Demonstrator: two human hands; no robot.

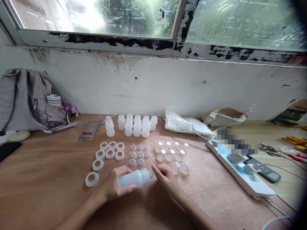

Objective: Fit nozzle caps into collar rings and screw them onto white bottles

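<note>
My left hand [117,183] is wrapped round a translucent white bottle [134,179], which lies tilted on its side with its threaded neck toward the right. At the mouth of the bottle is a small clear nipple [151,173]. My right hand [165,177] has its fingers closed in a pinch beside the nipple's tip; whether they grip it is too small to tell. Behind the hands lie white collar rings [98,164], several clear nipples [132,162] and clear round caps [178,155]. Several white bottles [137,128] stand upright near the wall.
A white power strip [242,172] with plugs and cables lies at the right. A silvery plastic package [179,123] and a beige bag [225,117] rest by the wall. At the left is a grey backpack [24,99].
</note>
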